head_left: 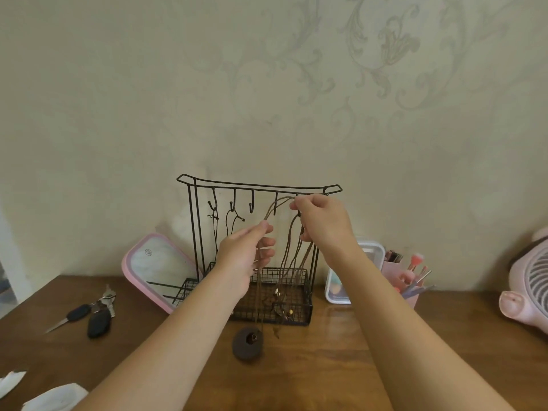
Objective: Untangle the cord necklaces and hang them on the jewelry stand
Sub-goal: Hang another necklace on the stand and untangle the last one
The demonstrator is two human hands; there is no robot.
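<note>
A black wire jewelry stand [258, 185] with a row of hooks and a mesh basket base stands against the wall. Two dark cord necklaces [229, 221] hang from its left hooks. Both my hands are raised in front of the stand with a bunch of brown cord necklaces [292, 259] between them. My left hand [247, 253] pinches one strand at thumb and forefinger. My right hand [321, 222] pinches the cord loop up near a right-hand hook. The strands droop with small beads down to a dark round pendant [248, 342] lying on the wooden table.
A pink-framed mirror [157, 268] leans left of the stand. Keys with black fobs [93, 312] lie on the table [326, 366] at the left. Right of the stand are a white container [350, 280], a pink brush holder [406, 280] and a pink fan [530, 286]. White scraps [50, 396] lie bottom left.
</note>
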